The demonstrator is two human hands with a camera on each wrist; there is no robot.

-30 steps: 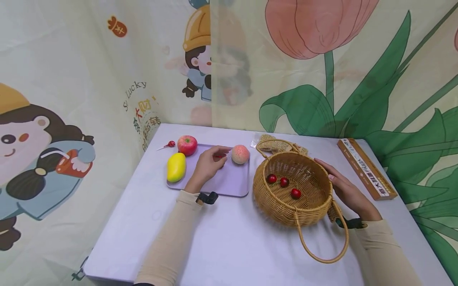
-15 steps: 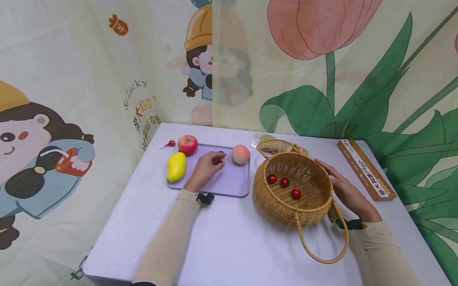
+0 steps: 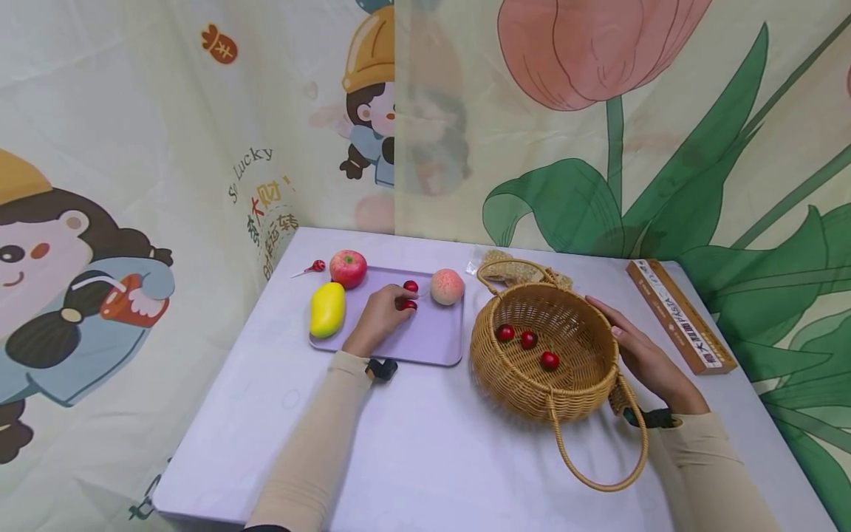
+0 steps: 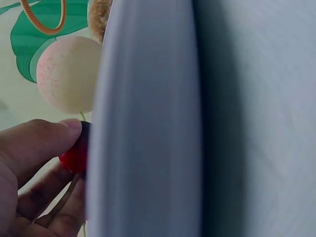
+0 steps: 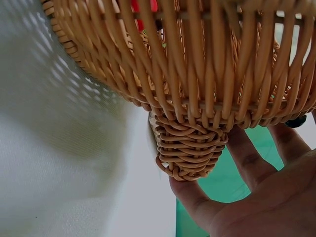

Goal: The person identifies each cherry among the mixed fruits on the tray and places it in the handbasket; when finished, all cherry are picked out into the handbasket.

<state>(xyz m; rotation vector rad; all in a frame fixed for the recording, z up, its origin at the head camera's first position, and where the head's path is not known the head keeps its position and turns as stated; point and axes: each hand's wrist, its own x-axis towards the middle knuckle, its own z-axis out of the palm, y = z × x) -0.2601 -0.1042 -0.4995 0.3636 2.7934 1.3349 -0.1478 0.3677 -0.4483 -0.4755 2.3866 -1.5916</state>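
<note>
On the lilac tray (image 3: 432, 340), my left hand (image 3: 382, 314) pinches a red cherry (image 3: 408, 304) between thumb and fingertips. The left wrist view shows this cherry (image 4: 74, 157) at the thumb tip, partly hidden by the tray's rim. A second cherry (image 3: 411, 286) lies just behind the fingers. To its right is a pink peach (image 3: 447, 287). My right hand (image 3: 654, 366) rests with extended fingers against the outer right side of the wicker basket (image 3: 518, 391). In the right wrist view, its fingers (image 5: 254, 160) touch the weave beside a woven tab (image 5: 190, 148). Three cherries (image 3: 528, 339) lie inside the basket.
A yellow mango (image 3: 328, 310) and a red apple (image 3: 349, 269) sit at the tray's left side. Beyond them lies a lollipop (image 3: 312, 269). Bagged grainy food (image 3: 512, 270) is behind the basket; a long pasta box (image 3: 681, 314) lies right. One basket handle (image 3: 601, 486) hangs toward the front.
My left hand has drawn back slightly toward the near left, away from the peach. The cherry behind its fingers now shows. My right hand and the basket have stayed put.
</note>
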